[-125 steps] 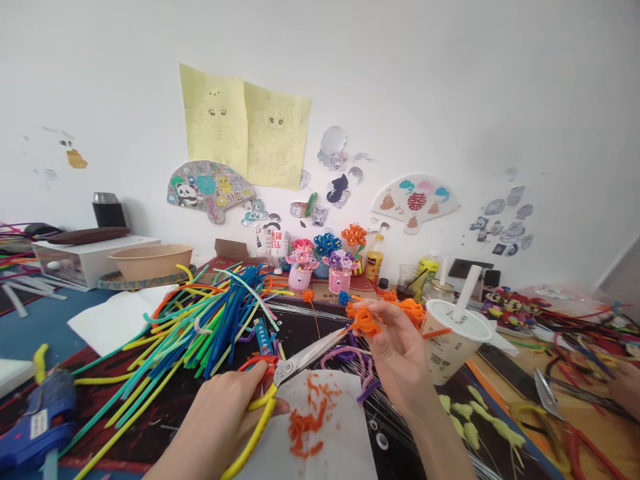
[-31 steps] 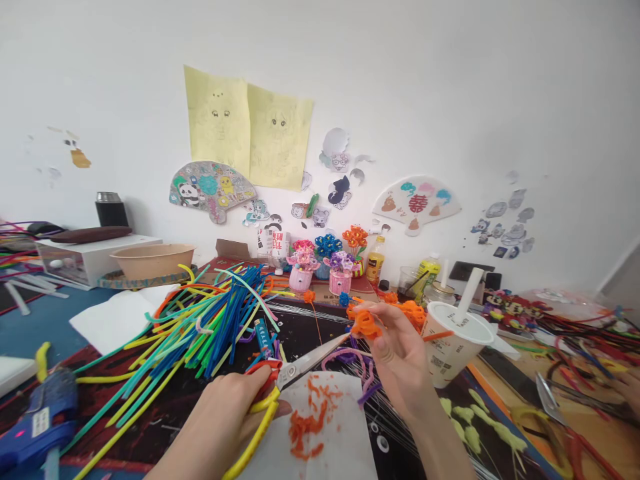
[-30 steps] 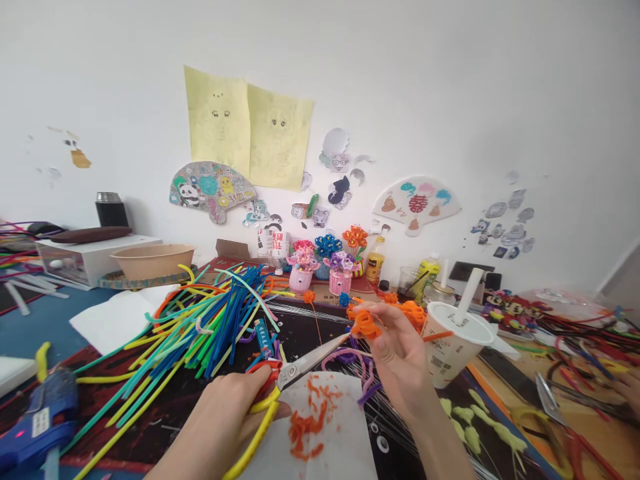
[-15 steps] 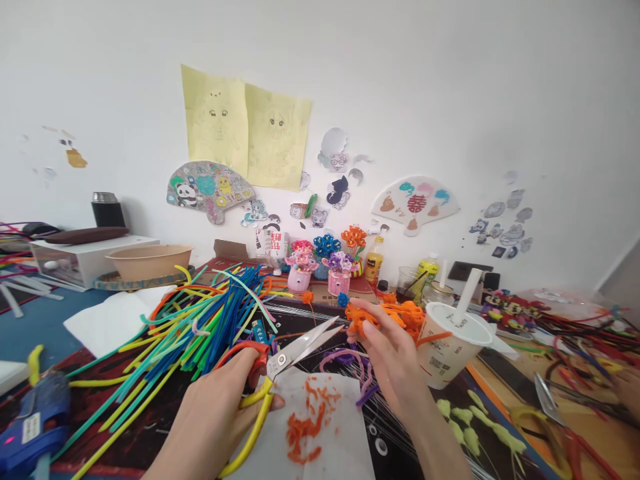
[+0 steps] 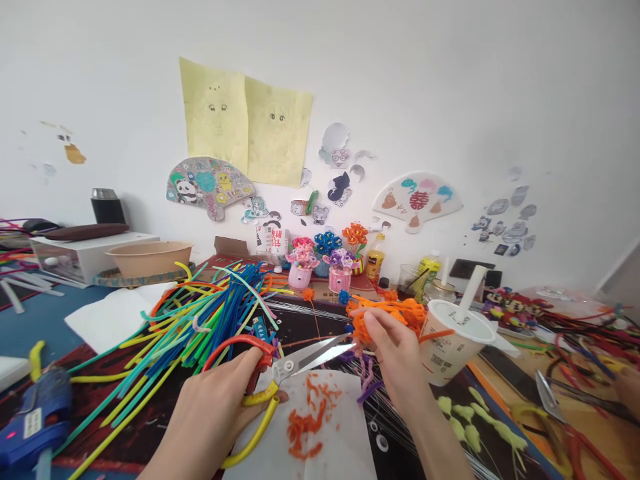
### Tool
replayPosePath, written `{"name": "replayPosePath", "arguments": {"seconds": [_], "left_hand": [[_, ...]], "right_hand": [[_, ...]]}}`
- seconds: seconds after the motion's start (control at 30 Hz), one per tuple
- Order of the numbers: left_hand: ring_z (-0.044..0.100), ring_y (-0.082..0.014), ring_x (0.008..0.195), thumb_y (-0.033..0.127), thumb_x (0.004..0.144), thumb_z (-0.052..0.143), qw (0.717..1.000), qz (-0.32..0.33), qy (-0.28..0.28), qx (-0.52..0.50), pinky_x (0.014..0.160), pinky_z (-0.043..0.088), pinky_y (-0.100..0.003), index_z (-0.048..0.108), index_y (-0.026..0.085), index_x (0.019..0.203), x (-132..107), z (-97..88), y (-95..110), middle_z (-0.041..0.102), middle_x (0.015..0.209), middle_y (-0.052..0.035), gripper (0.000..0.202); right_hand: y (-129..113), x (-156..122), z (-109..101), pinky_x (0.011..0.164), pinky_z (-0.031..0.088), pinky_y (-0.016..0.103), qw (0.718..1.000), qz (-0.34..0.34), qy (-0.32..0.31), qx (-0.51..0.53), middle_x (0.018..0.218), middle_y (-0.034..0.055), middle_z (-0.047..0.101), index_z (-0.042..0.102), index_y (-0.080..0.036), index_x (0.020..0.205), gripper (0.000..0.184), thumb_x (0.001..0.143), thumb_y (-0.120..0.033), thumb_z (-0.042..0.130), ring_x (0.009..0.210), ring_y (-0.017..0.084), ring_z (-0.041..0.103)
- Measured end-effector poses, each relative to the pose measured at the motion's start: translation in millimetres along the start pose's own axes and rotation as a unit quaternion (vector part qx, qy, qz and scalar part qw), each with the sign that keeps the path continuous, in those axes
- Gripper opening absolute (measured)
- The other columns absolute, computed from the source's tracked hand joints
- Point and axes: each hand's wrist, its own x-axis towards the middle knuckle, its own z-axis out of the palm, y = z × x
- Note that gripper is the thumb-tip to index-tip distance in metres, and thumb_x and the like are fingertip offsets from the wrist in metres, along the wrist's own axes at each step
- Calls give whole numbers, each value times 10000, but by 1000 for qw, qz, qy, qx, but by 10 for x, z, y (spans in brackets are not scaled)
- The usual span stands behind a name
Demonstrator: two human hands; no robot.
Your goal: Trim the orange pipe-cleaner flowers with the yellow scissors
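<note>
Orange pipe-cleaner flower [image 5: 367,325], head view, centre frame: pinched in our right hand [image 5: 395,353]. Scissors [image 5: 295,360], tips just beside it: gripped by our left hand [image 5: 220,407], lower centre. Orange trimmings [image 5: 306,421] lie on white paper [image 5: 345,443] on the bench [image 5: 150,427].

Polished, glossy metal is seen on the blades of the red-and-yellow-handled scissors [image 5: 305,359] at lower centre, and smooth plastic on their handles. A fuzzy, matt pile is shown by the orange chenille flower piece [image 5: 363,327] beside them. The white paper sheet [image 5: 345,440] below is matt and smooth.
</note>
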Motion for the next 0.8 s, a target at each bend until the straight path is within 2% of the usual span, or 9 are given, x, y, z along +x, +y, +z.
{"name": "replayPosePath", "arguments": {"seconds": [0.2, 0.43, 0.7, 0.8], "left_hand": [[692, -206, 615, 589, 833, 543, 999, 28, 29, 34, 487, 352, -245, 569, 255, 939, 3, -12, 4, 721, 721, 29, 351], [691, -181, 612, 501, 866, 549, 993, 71, 91, 34, 483, 334, -234, 543, 256, 908, -23, -8, -14, 716, 708, 51, 248], [671, -154, 542, 522, 883, 508, 981, 94, 159, 52, 456, 321, -235, 511, 267, 851, -26, -11, -21, 696, 650, 83, 257], [671, -145, 542, 519, 910, 461, 979, 101, 168, 52, 463, 333, -231, 515, 269, 859, -20, -18, -25, 698, 651, 85, 260]], "right_hand": [[-9, -5, 12, 367, 393, 194, 998, 13, 0, -62, 434, -19, 531, 686, -156, 737, 382, 787, -534, 658, 389, 98, 478], [10, -17, -1, 312, 299, 173, 996, 34, 5, -79, 339, -41, 458, 640, -154, 645, 435, 802, -559, 622, 299, 69, 386], [-16, -18, 11, 277, 212, 163, 994, 58, 6, -89, 334, -46, 433, 546, -157, 530, 522, 766, -620, 599, 251, 53, 360], [-31, -20, 24, 271, 174, 161, 992, 81, 6, -94, 336, -42, 440, 518, -164, 511, 537, 750, -640, 590, 235, 50, 350]]}}
